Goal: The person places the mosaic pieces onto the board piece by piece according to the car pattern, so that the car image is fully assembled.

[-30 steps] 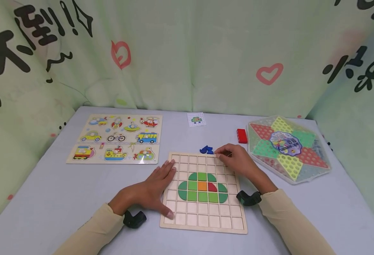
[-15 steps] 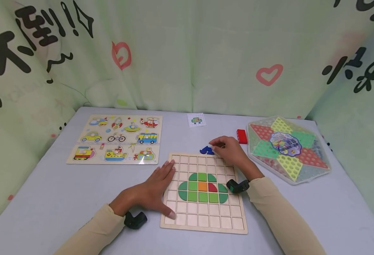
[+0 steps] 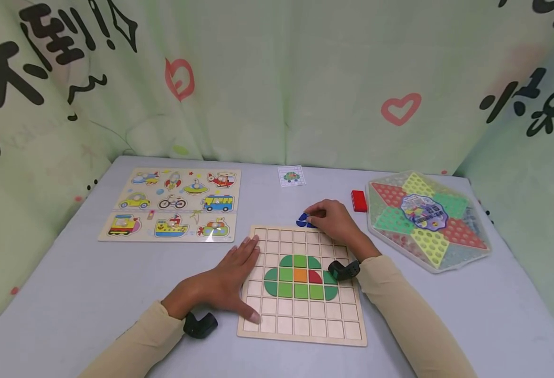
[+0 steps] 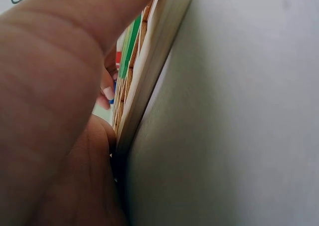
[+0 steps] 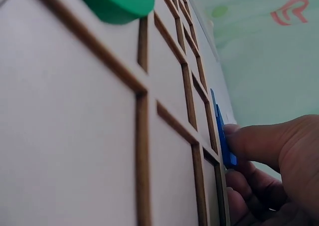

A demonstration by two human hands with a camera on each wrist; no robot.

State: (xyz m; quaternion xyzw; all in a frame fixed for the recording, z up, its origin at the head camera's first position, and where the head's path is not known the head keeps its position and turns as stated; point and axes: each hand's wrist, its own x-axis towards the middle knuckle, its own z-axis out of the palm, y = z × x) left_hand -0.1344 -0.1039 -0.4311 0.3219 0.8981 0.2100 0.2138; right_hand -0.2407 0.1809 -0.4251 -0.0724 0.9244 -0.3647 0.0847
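Note:
A square wooden grid board (image 3: 300,325) lies on the table, with green, orange and red tiles (image 3: 300,275) set in its middle cells. My left hand (image 3: 225,281) rests spread on the board's left edge, thumb near the lower corner. Beyond the far edge lie several small blue tiles (image 3: 301,222). There my right hand (image 3: 338,223) pinches a blue tile (image 5: 227,141) between thumb and fingers; the thumb presses on it in the right wrist view. The hand partly hides the other blue tiles.
A picture peg puzzle (image 3: 170,205) lies at the left. At the back is a small pattern card (image 3: 291,176). Toward the right are a red block (image 3: 359,201) and a clear hexagonal box (image 3: 428,220) with a star-shaped board. A printed curtain (image 3: 281,79) surrounds the table.
My right hand has shifted leftward and slightly away from me, from the board's far edge onto the blue tiles. My left hand has stayed in place.

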